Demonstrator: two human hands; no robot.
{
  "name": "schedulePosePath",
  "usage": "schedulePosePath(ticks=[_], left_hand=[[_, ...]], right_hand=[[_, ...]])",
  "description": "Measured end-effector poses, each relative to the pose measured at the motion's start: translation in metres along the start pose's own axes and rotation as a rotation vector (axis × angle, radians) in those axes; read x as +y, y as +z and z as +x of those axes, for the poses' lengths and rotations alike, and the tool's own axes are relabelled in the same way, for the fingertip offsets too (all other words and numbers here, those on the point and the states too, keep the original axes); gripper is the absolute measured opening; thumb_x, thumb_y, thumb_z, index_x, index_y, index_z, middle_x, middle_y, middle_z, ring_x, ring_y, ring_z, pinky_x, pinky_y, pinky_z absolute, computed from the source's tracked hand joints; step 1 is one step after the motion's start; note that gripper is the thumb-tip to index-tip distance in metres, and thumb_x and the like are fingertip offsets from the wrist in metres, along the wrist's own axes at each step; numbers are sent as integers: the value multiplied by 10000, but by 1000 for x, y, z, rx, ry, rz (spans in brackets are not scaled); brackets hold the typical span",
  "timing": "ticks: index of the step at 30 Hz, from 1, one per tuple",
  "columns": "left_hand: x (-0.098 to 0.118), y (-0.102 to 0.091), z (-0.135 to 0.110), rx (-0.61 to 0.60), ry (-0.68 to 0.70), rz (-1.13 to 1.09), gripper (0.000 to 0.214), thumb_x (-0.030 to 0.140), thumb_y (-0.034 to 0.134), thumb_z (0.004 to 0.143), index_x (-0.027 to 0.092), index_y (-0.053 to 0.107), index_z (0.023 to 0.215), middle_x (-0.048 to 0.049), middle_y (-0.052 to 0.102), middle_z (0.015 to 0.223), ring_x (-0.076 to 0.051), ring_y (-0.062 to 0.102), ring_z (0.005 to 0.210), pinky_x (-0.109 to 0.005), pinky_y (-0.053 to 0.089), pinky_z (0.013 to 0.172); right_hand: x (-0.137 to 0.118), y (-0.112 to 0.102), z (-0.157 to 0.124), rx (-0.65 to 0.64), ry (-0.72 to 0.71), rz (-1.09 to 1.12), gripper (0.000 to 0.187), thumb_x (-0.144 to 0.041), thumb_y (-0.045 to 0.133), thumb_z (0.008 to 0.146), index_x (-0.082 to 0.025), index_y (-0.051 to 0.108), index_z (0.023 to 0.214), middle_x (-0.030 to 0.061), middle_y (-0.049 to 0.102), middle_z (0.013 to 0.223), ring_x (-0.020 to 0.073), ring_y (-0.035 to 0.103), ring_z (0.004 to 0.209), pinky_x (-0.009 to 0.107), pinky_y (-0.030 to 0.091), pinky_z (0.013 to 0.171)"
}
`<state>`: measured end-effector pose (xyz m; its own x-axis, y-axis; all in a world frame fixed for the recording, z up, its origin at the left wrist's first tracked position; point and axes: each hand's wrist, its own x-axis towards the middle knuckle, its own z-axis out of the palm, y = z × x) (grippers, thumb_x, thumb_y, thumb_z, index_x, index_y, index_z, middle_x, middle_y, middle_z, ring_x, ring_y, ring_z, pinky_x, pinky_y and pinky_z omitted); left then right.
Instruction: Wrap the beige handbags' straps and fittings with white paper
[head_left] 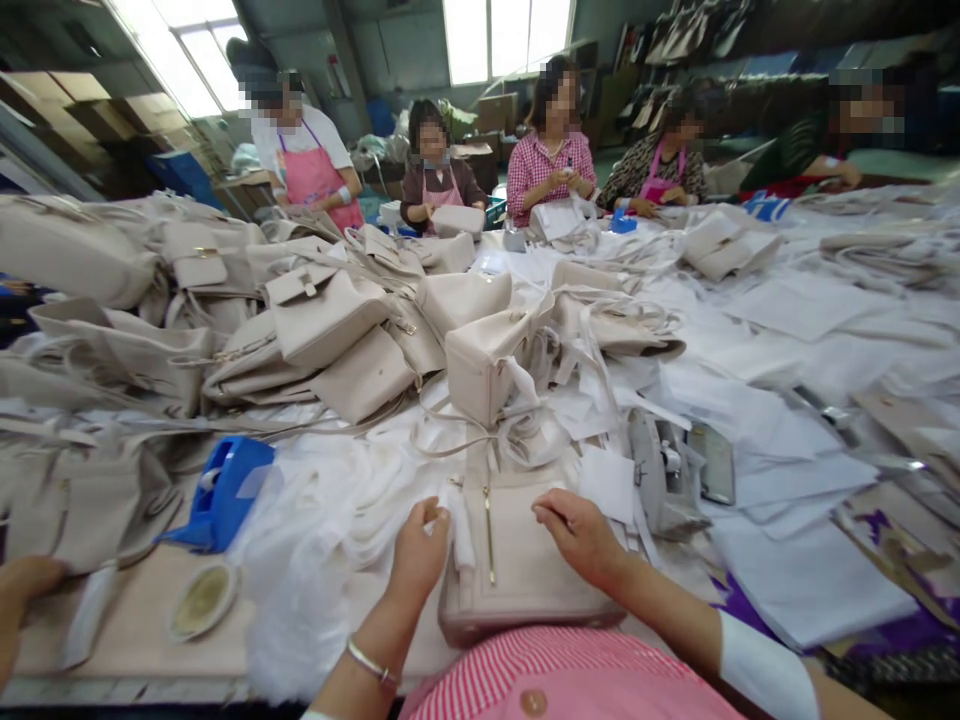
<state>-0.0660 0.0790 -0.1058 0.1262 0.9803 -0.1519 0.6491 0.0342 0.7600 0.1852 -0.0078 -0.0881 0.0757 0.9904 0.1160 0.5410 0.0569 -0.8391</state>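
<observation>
A beige handbag [540,575] lies flat in front of me, its base against my pink apron. A gold zipper [489,535] runs down its upper face. My left hand [421,550] is at the bag's left edge, fingers curled and pinched together, beside a handle wrapped in white [463,530]. Over the bag's right side, my right hand [581,535] has thumb and forefinger pressed together. Whatever either hand may hold is too small to make out. A white paper square [606,484] lies just beyond my right hand.
Piled beige bags [337,320] stand beyond and to the left. A blue tape dispenser [225,490], a tape roll [202,600] and white wrapping [300,560] lie left; white sheets [810,560] and a grey dispenser [660,470] right. Another person's hand [30,580] is at far left; several co-workers stand opposite.
</observation>
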Motion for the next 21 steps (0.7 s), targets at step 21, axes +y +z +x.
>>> schedulePosePath(ticks=[21], left_hand=[[77, 18, 192, -257, 517, 895, 220, 158, 529, 767, 144, 709, 892, -200, 689, 1019, -383, 477, 1232, -649, 170, 1058]], right_hand=[[-4, 30, 4, -135, 180, 92, 194, -259, 520, 862, -194, 655, 739, 31, 644, 727, 168, 570, 711, 297, 407, 686]])
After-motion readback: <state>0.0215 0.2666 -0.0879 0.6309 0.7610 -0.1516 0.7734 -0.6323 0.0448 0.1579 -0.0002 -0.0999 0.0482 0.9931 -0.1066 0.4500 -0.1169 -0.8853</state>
